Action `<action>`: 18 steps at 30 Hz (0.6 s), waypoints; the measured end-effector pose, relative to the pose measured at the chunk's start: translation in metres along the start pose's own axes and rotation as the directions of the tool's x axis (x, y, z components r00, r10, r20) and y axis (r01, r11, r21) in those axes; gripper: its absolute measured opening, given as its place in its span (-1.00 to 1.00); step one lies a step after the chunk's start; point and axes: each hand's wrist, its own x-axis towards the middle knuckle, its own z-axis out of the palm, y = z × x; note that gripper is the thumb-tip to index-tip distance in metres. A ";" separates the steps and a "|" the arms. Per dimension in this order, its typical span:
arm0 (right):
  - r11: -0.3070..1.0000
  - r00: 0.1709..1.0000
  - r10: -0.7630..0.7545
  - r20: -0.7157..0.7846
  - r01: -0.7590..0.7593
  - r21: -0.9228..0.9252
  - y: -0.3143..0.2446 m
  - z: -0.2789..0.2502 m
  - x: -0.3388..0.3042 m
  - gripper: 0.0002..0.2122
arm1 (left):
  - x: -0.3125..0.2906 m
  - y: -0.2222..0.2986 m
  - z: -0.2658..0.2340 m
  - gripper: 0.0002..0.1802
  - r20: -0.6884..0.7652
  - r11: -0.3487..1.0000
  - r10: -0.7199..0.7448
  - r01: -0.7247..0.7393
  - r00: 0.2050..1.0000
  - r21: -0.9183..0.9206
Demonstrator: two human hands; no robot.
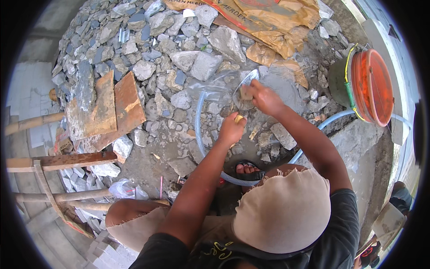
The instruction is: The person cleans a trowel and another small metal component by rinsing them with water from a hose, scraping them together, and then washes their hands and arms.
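My left hand is wrapped round the yellowish handle of what looks like a trowel. Its wet, shiny metal blade lies just beyond, low over the wet ground. Fingers of my right hand pinch a small tan block, held against the blade; whether it is sponge or wood I cannot tell. To the left of the blade, a clear blue hose ends, with clear water spreading from its mouth over the stones. A puddle of grey water lies beside my right hand.
Broken concrete rubble covers the far left. A torn brown paper sack lies at the back. An orange bucket with a yellow-green handle stands at right. Boards, a wooden beam and a plastic bag are at left.
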 end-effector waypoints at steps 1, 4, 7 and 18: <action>0.992 0.985 0.122 -0.121 -0.117 0.047 -0.005 -0.012 0.007 -0.44 | -0.001 -0.001 0.001 -0.58 -0.002 1.000 0.014 -0.014 1.000 0.013; 0.943 0.876 0.333 -0.348 -0.304 0.139 -0.016 -0.005 0.002 -0.47 | -0.001 0.006 0.002 -0.57 0.003 0.999 0.014 -0.014 1.000 0.041; 0.997 0.989 0.065 0.134 -0.058 -0.053 0.005 0.000 -0.006 -0.46 | -0.005 0.009 0.004 -0.37 0.009 0.996 0.003 -0.003 1.000 0.094; 0.972 0.964 0.235 -0.126 -0.233 0.027 -0.006 -0.029 0.013 -0.46 | -0.003 0.013 0.000 -0.51 0.068 0.994 -0.041 0.033 0.997 0.109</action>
